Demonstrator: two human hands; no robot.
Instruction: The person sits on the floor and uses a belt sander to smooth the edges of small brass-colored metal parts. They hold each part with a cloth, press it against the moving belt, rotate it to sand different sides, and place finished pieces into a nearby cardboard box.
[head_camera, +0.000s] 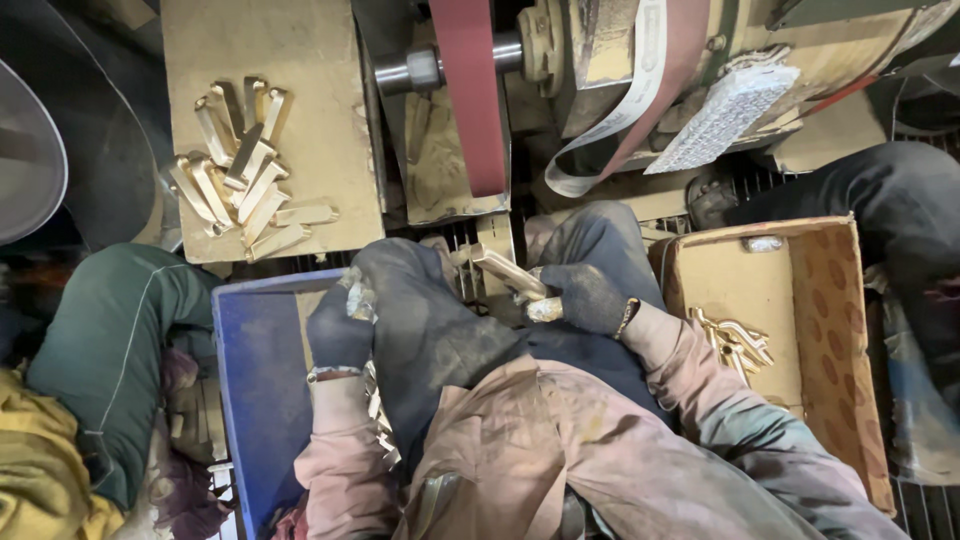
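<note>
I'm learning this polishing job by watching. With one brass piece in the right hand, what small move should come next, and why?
Probably raise the brass piece in the right hand toward the red sanding belt just above it: the piece is gripped and points that way. The left hand rests at the blue tray, seemingly ready for another.

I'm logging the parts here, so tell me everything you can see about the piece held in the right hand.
The brass-coloured piece is a flat, elongated metal bar, dull gold with a shinier lower end. It lies slanted, upper end pointing up-left towards the red sanding belt. The gloved right hand grips its lower end, over the person's lap.
</note>
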